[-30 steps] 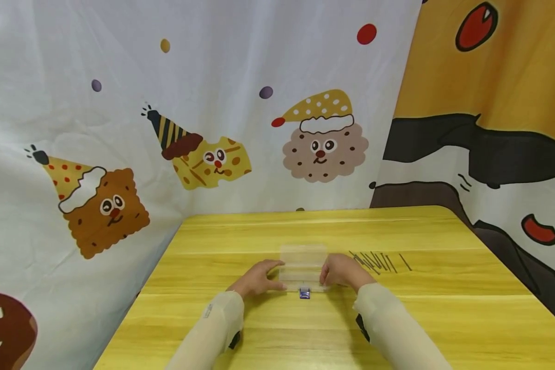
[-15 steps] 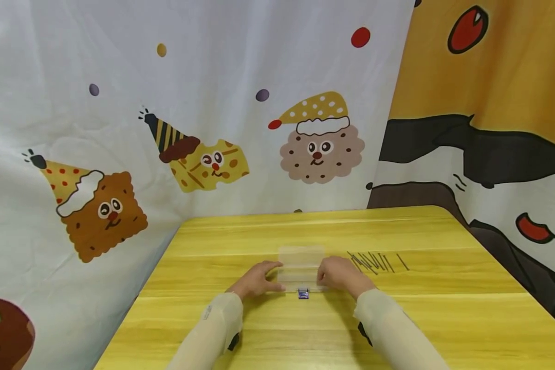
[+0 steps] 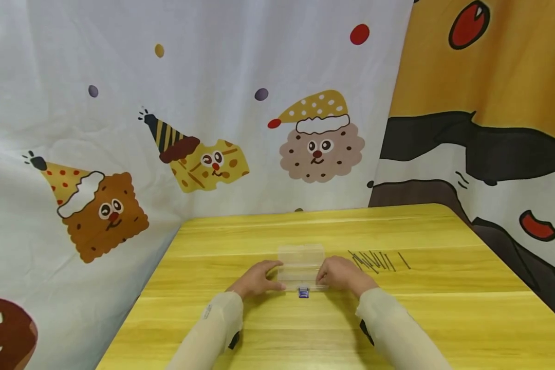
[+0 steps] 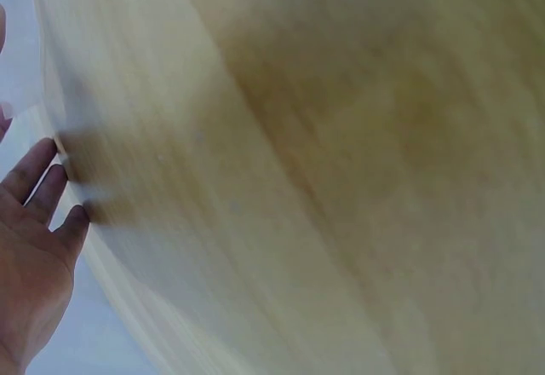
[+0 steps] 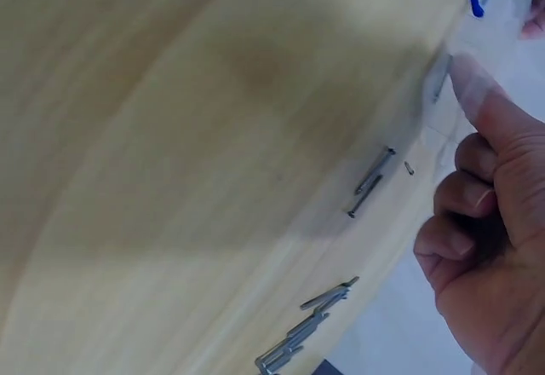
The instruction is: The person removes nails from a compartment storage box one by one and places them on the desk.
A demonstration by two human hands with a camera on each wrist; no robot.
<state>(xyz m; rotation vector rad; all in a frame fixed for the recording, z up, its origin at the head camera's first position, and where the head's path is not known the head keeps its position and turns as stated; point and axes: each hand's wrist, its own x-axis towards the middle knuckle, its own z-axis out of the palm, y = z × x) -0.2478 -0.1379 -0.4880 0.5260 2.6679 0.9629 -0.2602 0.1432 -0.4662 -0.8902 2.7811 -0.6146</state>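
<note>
A clear plastic box (image 3: 300,254) with a raised lid and a blue latch (image 3: 303,293) sits on the table in the head view. My left hand (image 3: 256,279) rests at its left side, thumb near the front and fingers toward the back. In the left wrist view, the fingers are spread and fairly straight. At the box's right side, my right hand (image 3: 341,273) has curled fingers. The right wrist view shows the thumb inside the clear wall, its tip at a thin metal nail (image 5: 441,78); the index fingertip is hidden.
Right of the box, several dark nails (image 3: 372,261) lie in a slanted row, with a single nail (image 3: 404,260) farther right. In the right wrist view, two nails (image 5: 366,194) and a small metal piece (image 5: 409,168) lie close to the hand. A printed curtain hangs behind the wooden table (image 3: 287,334).
Both hands stay at the box with very little motion. My right fingers shift slightly at its right side, and the head view tilts a little.
</note>
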